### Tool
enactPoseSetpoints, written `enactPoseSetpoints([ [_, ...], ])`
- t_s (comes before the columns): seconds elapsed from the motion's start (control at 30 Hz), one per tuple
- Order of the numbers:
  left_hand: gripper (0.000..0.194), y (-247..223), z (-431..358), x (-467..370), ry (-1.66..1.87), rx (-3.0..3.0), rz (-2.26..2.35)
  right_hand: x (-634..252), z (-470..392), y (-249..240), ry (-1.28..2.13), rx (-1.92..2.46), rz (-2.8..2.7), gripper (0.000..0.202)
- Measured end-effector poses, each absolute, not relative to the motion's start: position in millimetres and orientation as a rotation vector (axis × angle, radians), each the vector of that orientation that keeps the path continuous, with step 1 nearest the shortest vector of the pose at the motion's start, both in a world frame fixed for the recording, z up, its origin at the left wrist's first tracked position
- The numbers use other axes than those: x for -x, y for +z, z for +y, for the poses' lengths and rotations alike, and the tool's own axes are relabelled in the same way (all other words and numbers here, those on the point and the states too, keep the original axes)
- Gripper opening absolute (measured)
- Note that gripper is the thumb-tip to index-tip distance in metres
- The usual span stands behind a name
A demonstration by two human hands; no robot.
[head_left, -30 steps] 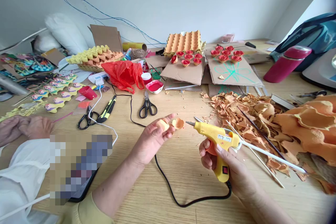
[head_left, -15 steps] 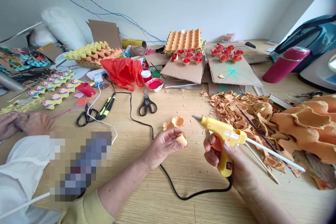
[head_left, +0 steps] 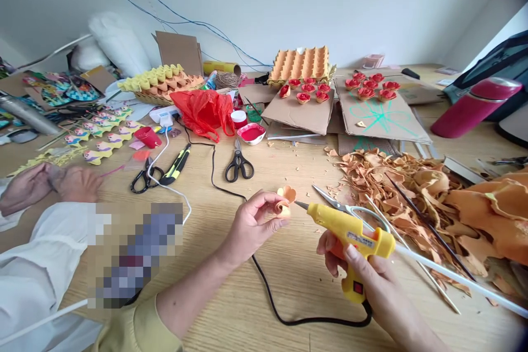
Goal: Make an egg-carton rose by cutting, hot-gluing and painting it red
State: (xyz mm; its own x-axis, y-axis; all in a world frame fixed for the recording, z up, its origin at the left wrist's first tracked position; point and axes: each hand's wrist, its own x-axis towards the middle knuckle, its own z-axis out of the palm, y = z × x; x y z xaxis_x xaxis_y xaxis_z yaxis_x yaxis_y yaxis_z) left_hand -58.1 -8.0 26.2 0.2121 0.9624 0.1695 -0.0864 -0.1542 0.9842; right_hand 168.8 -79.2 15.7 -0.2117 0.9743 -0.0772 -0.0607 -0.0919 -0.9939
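Between the thumb and fingers of my left hand [head_left: 258, 223] is a small curled egg-carton flower [head_left: 282, 209]. Just behind it an open orange petal cup [head_left: 287, 193] shows on the table, partly hidden by my fingers. My right hand [head_left: 367, 269] wraps around a yellow hot glue gun [head_left: 350, 236] with a white glue stick [head_left: 457, 272] running out of its rear. The gun's metal nozzle points left, close to the flower; whether it touches, I cannot tell. Grey-handled scissors [head_left: 330, 198] lie behind the gun, partly covered by it.
Orange carton scraps [head_left: 371, 181] heap at the right beside cut trays [head_left: 495, 209]. Red flowers stand on cardboard [head_left: 303, 113] at the back. Black scissors [head_left: 238, 168], a utility knife [head_left: 176, 165] and the gun's cord [head_left: 268, 291] lie on the table. A co-worker's hands [head_left: 74, 179] are at left.
The glue gun has come left and its nozzle is now close to the flower. My left hand has turned the flower slightly. The view has shifted, and the grey-handled scissors now show.
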Motion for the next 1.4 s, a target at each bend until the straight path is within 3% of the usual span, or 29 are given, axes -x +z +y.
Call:
enactPoseSetpoints([
  [0.23,0.021,32.3,-13.7,56.9,1.299,-1.734,1.007,-166.1,-82.2,23.0,1.364,1.232,-1.406,0.044],
  [0.53,0.023,31.2,-15.9,56.4,1.281,-1.754,0.994,-166.0,-84.5,17.3,1.274,1.224,-1.454,0.036],
  [1.4,0.025,34.6,-14.6,58.2,1.353,-2.125,1.028,-167.0,-78.1,21.0,0.603,1.123,-1.919,0.020],
])
